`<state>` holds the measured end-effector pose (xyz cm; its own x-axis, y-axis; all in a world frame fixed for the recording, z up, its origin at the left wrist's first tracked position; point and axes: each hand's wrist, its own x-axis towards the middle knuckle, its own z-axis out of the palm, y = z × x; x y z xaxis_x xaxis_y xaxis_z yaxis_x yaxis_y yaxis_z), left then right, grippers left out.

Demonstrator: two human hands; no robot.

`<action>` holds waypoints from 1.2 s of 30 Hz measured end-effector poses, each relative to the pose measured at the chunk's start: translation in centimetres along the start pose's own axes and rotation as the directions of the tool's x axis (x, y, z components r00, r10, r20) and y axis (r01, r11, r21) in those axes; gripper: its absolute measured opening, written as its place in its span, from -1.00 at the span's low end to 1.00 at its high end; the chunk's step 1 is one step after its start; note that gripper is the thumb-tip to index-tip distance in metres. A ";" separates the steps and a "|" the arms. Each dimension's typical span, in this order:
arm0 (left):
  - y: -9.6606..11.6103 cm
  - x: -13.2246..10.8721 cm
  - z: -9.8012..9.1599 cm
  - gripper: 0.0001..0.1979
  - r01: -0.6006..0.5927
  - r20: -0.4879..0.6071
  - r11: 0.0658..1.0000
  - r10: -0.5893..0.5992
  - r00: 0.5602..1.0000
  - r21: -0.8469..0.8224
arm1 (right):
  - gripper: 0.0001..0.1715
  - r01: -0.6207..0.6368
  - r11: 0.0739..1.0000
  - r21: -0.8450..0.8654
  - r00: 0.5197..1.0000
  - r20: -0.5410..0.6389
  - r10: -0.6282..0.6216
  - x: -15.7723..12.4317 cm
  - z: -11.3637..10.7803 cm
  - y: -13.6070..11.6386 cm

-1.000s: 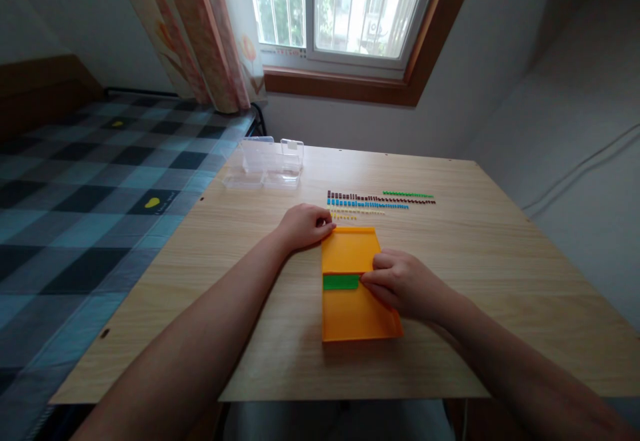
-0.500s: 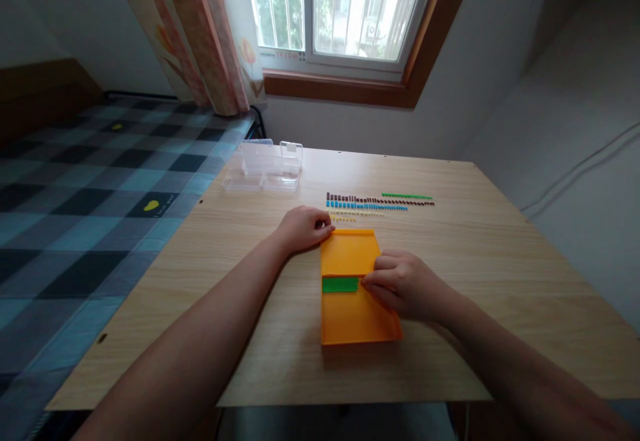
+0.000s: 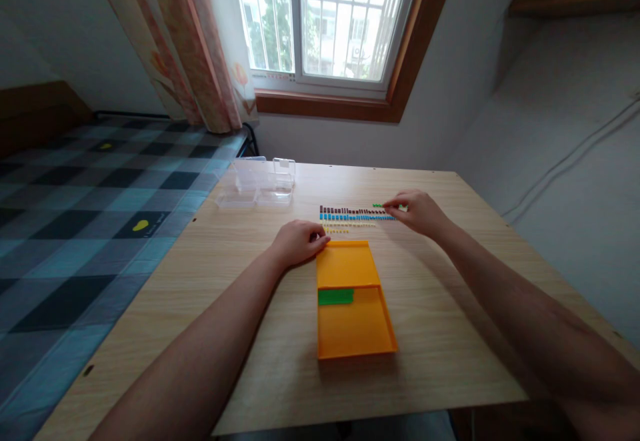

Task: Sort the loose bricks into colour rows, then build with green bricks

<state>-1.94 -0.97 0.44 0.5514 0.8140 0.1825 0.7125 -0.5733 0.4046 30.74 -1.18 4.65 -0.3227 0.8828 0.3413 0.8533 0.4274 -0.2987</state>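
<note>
A shallow orange tray (image 3: pixel 356 334) with a crosswise divider lies on the table. Several green strips (image 3: pixel 335 297) sit side by side along the divider, at the left of the tray's near compartment. My left hand (image 3: pixel 300 242) is closed at the tray's far left corner, thumb on its rim. Farther off, my right hand (image 3: pixel 417 213) reaches over the right end of the rows of tiny pieces, thumb and fingers pinched together. Anything between those fingertips is too small to make out. Near them run brown pieces (image 3: pixel 345 210), blue pieces (image 3: pixel 345 217) and green pieces (image 3: pixel 378 205), the rows partly hidden by my hand.
Two short rows of yellow pieces (image 3: pixel 350 225) lie just beyond the tray. Clear plastic boxes (image 3: pixel 260 184) stand at the table's far left. A bed with a checked cover (image 3: pixel 125 207) borders the table (image 3: pixel 240 334) on the left; a window is behind.
My right hand has left the tray's green strips and moved forward to the rows of small pieces. My left hand stays at the tray corner. The view has tilted up slightly.
</note>
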 end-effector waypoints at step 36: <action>0.6 0.0 -0.1 -0.66 0.025 -0.008 1.000 -0.025 1.000 -0.011 | -0.82 0.186 0.949 0.255 0.963 0.142 -0.227 -3.9 -1.4 -9.0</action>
<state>-1.57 -1.28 0.81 0.5299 0.8289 0.1794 0.7210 -0.5517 0.4192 24.94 -8.77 7.25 -0.5629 0.7813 0.2696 0.6455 0.6193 -0.4470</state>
